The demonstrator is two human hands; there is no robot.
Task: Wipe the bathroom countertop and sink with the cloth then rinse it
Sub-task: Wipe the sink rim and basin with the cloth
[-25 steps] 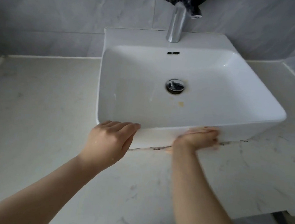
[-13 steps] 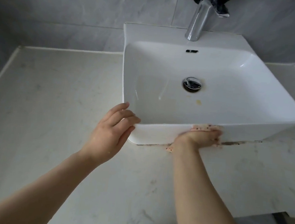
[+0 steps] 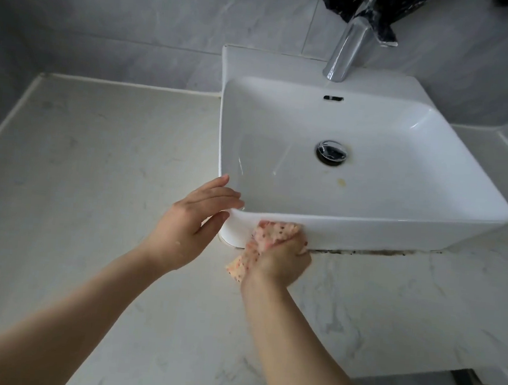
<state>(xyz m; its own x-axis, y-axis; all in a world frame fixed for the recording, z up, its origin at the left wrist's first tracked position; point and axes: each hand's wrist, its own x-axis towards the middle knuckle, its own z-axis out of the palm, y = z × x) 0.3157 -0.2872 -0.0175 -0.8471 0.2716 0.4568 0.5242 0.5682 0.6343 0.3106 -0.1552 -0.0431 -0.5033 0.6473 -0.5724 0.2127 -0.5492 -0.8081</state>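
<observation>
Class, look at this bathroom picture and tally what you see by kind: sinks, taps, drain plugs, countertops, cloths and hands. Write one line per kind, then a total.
Sink: 1
Tap: 1
Drain plug: 1
Countertop: 1
Cloth: 1
Hands: 2, the left hand and the right hand
Total: 7
</observation>
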